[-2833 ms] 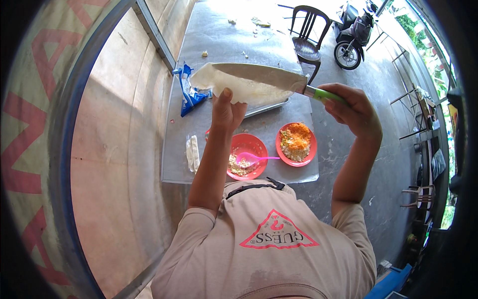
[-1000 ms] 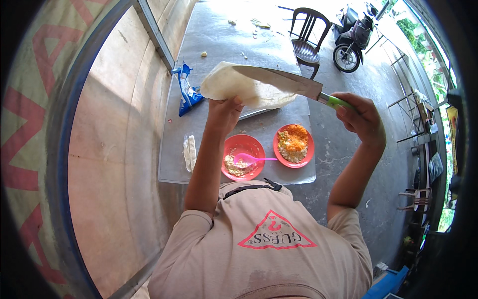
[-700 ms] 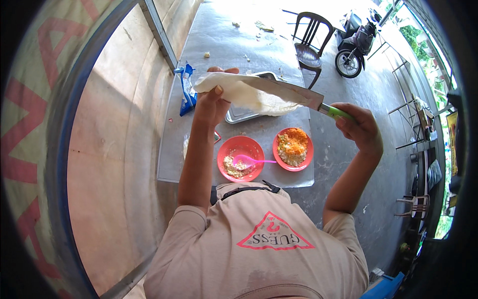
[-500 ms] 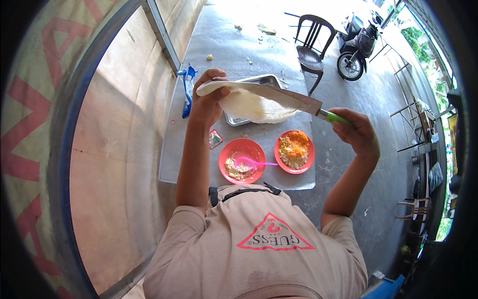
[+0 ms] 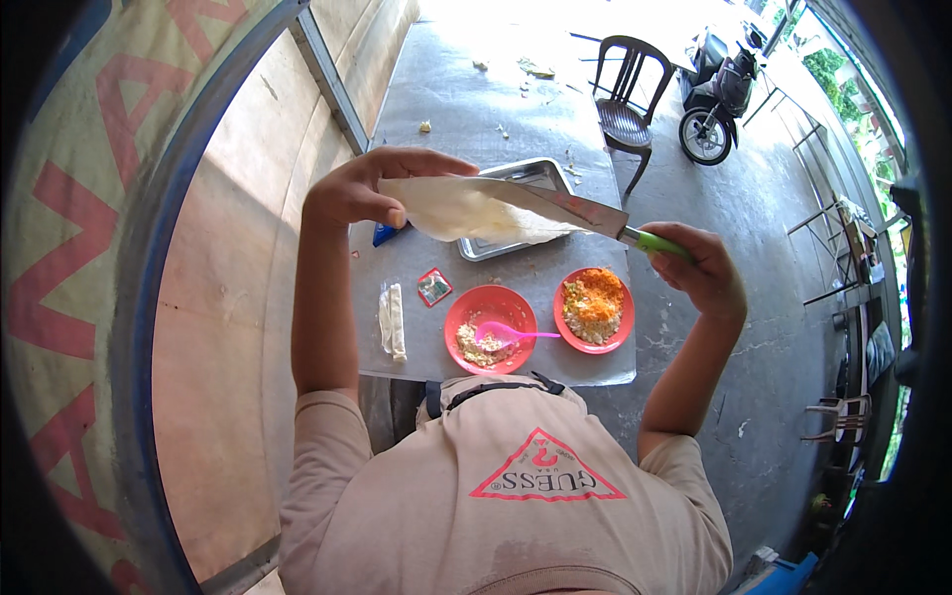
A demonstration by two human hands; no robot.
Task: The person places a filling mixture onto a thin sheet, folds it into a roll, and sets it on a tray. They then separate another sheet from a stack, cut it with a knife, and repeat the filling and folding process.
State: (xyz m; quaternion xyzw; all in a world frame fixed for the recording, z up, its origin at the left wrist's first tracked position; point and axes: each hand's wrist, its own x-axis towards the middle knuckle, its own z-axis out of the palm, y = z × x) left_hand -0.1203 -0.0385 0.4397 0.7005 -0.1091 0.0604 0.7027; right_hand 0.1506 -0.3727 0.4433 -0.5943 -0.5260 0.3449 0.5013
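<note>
While the right hand [image 5: 706, 273] is holding the knife [image 5: 585, 211], the pale sheet [image 5: 451, 215] is hanging along its blade.
The sheet is staying above the bench [image 5: 436, 89], overlapping the metal tray [image 5: 486, 252] in view. The right fingers are gripping the green handle [image 5: 662, 245]; the left hand [image 5: 349, 188] is keeping thumb and fingers apart around the sheet's left end, and whether they are pinching it is not showing clearly. Judging by its thin, drooping form, the sheet is probably behaving as light, soft and easily torn, so broad support underneath is looking safer than edge tension. The knife is likely feeling stiff and heavier, its handle offering the secure hold.
</note>
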